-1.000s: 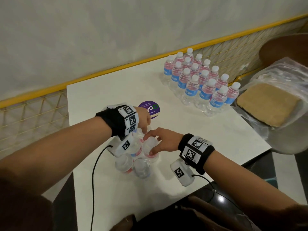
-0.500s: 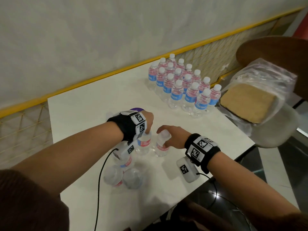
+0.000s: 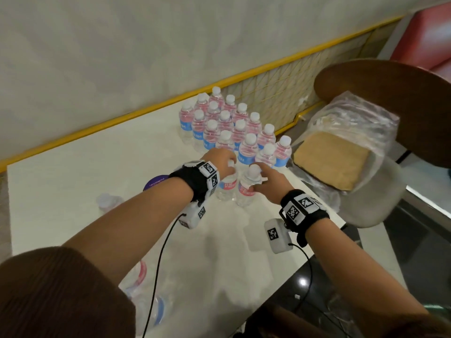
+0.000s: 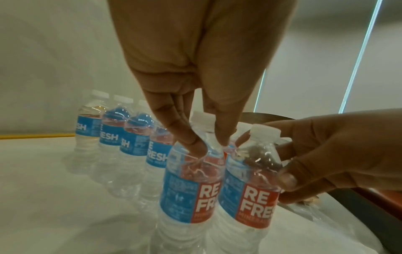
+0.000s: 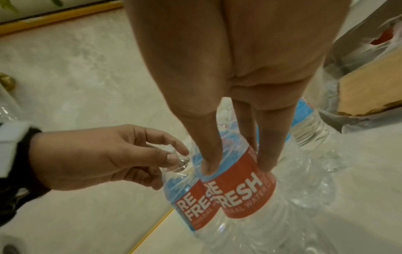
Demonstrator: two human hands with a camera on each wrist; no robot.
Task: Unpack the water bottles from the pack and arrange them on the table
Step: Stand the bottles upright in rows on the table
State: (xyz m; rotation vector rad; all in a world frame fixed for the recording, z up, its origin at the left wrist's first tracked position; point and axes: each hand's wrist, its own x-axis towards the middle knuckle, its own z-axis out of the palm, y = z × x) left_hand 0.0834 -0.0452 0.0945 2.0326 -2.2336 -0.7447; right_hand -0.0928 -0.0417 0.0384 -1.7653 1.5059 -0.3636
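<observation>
Two small water bottles with red-and-blue labels stand upright side by side on the white table (image 3: pixel 97 162), just in front of several bottles arranged in rows (image 3: pixel 234 128). My left hand (image 3: pixel 227 162) grips the left bottle (image 3: pixel 225 189) around its neck and shoulder from above. My right hand (image 3: pixel 258 179) grips the right bottle (image 3: pixel 246 191) the same way. In the left wrist view my fingers (image 4: pixel 193 142) press the left bottle (image 4: pixel 187 192), with the right bottle (image 4: pixel 250 194) beside it. The right wrist view has my fingers (image 5: pixel 208 163) on the right bottle (image 5: pixel 243 190).
One loose bottle (image 3: pixel 107 201) lies left of my left arm, and more bottles (image 3: pixel 146 301) lie under it near the front edge. A purple sticker (image 3: pixel 156 182) is on the table. The torn plastic pack with its cardboard tray (image 3: pixel 329 162) rests on a chair (image 3: pixel 390 106) at the right.
Both hands have each carried a bottle from the near cluster away to the front of the arranged rows. The view has turned towards those rows.
</observation>
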